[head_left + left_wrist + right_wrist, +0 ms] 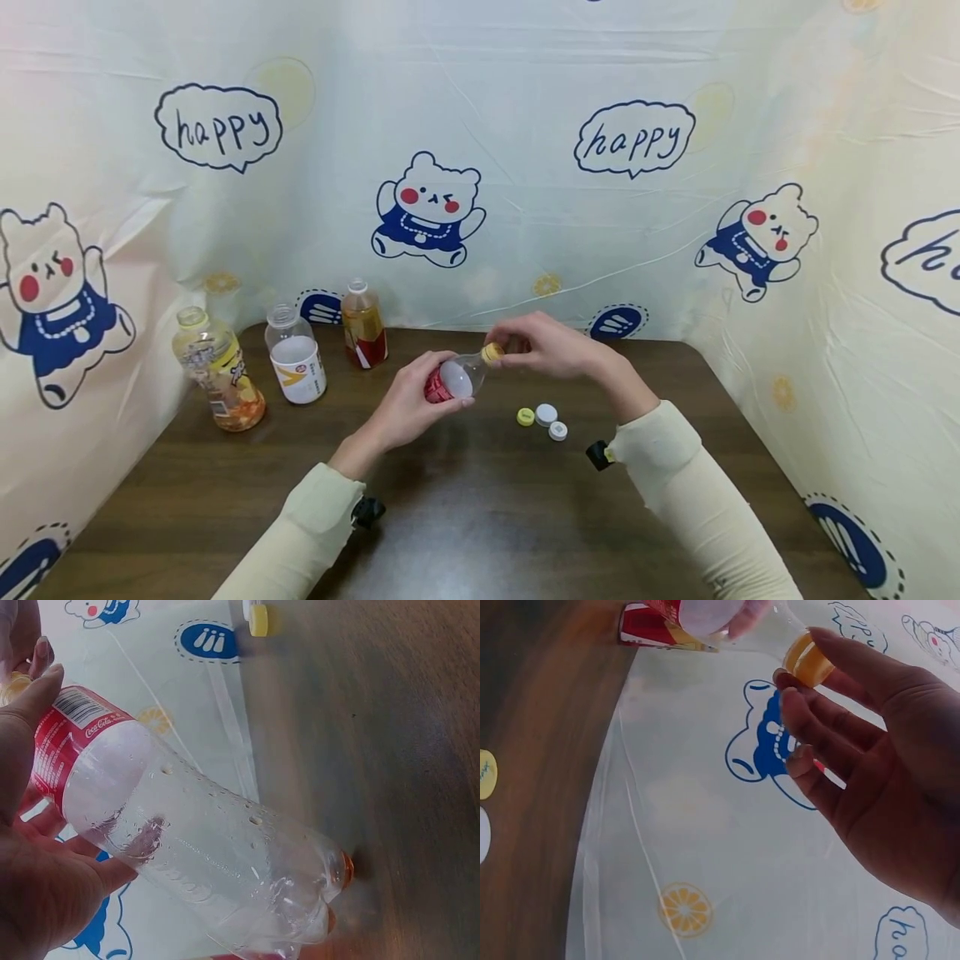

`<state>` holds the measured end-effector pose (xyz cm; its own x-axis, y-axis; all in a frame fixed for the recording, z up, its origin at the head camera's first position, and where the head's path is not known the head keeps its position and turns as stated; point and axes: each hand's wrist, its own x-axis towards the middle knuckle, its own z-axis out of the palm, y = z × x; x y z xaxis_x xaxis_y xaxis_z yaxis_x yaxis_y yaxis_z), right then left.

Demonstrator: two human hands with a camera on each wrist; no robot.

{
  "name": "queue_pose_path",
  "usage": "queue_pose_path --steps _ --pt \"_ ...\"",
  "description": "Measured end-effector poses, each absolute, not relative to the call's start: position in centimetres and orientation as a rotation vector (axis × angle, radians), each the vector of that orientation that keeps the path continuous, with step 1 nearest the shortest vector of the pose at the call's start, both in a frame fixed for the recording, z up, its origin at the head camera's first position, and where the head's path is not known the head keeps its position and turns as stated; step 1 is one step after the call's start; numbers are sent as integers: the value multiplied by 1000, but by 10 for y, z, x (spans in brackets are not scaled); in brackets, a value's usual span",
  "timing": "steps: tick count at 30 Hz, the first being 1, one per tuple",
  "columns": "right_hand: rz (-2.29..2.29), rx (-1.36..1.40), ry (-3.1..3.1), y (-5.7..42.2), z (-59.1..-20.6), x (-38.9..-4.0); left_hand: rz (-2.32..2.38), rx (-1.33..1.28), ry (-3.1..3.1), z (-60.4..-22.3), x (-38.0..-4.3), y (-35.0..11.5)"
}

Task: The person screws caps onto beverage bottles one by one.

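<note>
The left hand (411,402) had a red-labelled bottle (457,379) in its grip, tilted over the brown surface (480,517); the right hand (542,345) pinched the bottle's yellow cap (492,354). Three loose caps (546,414) lay nearby; three other bottles (300,379) stood to the left.

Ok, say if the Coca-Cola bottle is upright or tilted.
Tilted: the left hand holds the bottle aslant, its yellow cap pinched by the right hand.

Left grip (407,402), right grip (546,343) — curled
</note>
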<state>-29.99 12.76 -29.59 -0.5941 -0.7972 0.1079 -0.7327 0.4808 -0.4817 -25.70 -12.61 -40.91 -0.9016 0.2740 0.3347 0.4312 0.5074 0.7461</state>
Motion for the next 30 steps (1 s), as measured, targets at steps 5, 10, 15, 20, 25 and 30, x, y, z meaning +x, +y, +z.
queue_pose_path --steps 5,10,15,20,25,30 --pt "-615 -1294 2742 122 -299 -301 -1335 -626 -2580 -410 -256 -125" --pt "-549 -1252 2805 125 -296 -300 -1340 -627 -2578 -411 -258 -124" --pt "-727 -1272 2641 133 -292 -299 -1350 -606 -2570 -410 -259 -125" --pt "-758 -1350 2540 133 -292 -300 -1354 -606 -2570 -409 -258 -125" --pt "-798 -1360 2563 131 -296 -302 -1362 -612 -2567 -407 -257 -124" --pt "-832 -1365 2632 128 -300 -302 -1369 -603 -2562 -408 -257 -124"
